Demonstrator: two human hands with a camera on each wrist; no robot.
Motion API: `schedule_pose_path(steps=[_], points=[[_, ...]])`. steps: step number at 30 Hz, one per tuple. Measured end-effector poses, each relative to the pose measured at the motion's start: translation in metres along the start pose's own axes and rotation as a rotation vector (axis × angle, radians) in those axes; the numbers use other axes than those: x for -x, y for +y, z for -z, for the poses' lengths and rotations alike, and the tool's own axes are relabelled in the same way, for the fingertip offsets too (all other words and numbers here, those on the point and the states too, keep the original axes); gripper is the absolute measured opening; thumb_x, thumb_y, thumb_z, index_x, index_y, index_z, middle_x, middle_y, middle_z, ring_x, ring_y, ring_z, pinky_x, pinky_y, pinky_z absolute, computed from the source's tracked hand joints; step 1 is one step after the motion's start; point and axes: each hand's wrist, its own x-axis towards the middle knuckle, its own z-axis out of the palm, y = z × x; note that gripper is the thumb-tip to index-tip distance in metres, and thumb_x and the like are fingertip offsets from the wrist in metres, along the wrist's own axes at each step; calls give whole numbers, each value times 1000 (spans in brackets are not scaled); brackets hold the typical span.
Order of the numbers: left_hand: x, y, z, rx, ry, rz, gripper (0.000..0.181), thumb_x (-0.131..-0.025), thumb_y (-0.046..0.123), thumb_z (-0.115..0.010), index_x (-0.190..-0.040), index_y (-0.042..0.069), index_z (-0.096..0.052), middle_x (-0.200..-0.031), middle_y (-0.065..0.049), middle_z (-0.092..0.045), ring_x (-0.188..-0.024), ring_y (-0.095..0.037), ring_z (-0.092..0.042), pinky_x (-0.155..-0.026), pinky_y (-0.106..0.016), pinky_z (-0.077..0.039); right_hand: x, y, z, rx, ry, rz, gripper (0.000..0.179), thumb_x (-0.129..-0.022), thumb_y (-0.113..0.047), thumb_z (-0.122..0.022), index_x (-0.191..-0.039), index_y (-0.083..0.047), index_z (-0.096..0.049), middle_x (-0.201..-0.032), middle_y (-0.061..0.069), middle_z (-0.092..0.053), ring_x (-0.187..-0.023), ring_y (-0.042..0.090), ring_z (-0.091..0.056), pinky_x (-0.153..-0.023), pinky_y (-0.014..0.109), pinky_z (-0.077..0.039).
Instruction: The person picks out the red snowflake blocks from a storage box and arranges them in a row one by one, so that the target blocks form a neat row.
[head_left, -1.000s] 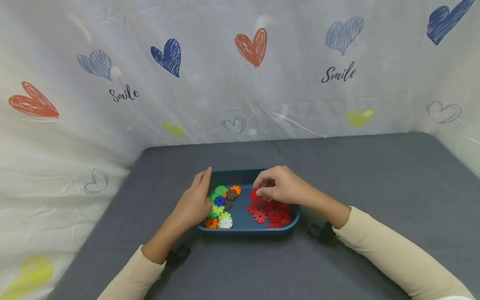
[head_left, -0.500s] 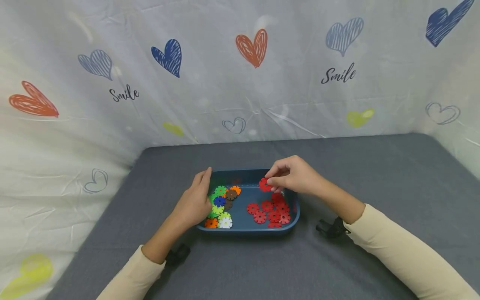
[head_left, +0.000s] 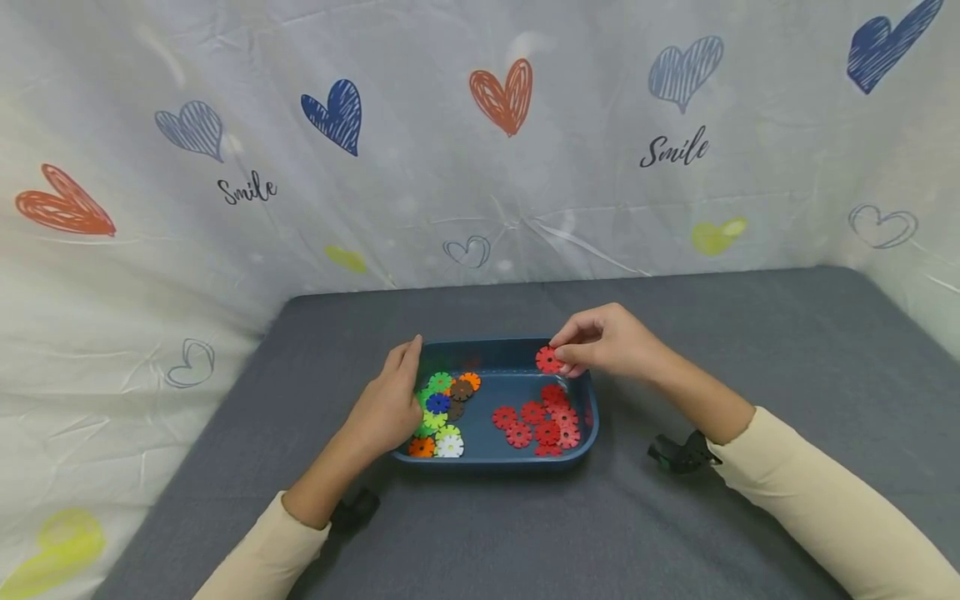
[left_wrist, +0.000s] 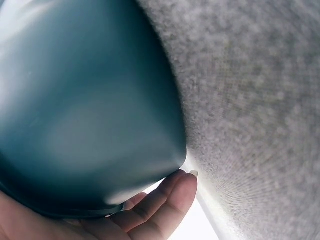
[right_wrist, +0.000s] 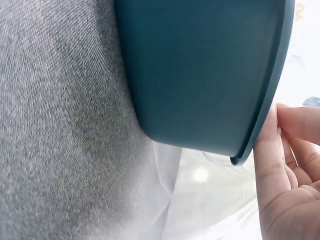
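A blue tray point(head_left: 487, 459) rests on the cloth, with notched plastic discs lying inside. My left hand point(head_left: 384, 408) grips the tray's left end. In the left wrist view its fingers point(left_wrist: 172, 202) curl against the outer wall. Between thumb and fingertips, my right hand point(head_left: 611, 342) pinches a red notched disc point(head_left: 549, 360) above the tray's far right corner. Below it, several red discs point(head_left: 547, 432) spread over the right half of the tray. The right wrist view shows the tray's outer wall point(right_wrist: 200, 70) beside the hand; the held disc is hidden there.
At the tray's left lie mixed discs: a green disc point(head_left: 440, 382), a blue disc point(head_left: 438, 403), a brown disc point(head_left: 461, 390), a white disc point(head_left: 450, 446) and others. Grey cloth point(head_left: 517, 533) covers the table. A curtain with printed hearts point(head_left: 502, 96) hangs behind.
My right hand has lifted the red disc off the pile and carried it right, toward the tray's far right corner. The left hand and the tray have stayed put.
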Motion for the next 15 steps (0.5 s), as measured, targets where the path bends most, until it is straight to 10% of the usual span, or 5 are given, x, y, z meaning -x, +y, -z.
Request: schedule_pose_path(steps=[15], points=[[0,0,0,-2,-3,7,77,-89,-8,-43,-160,1,-15,-158,-22,-25,-45,-16,-30,-48,-32,-30,11,4,22,29,67,-74,17,-89,-6,-74,-102,5,-74,-90,15,-74,-75,28,-72,-75,47,-57]])
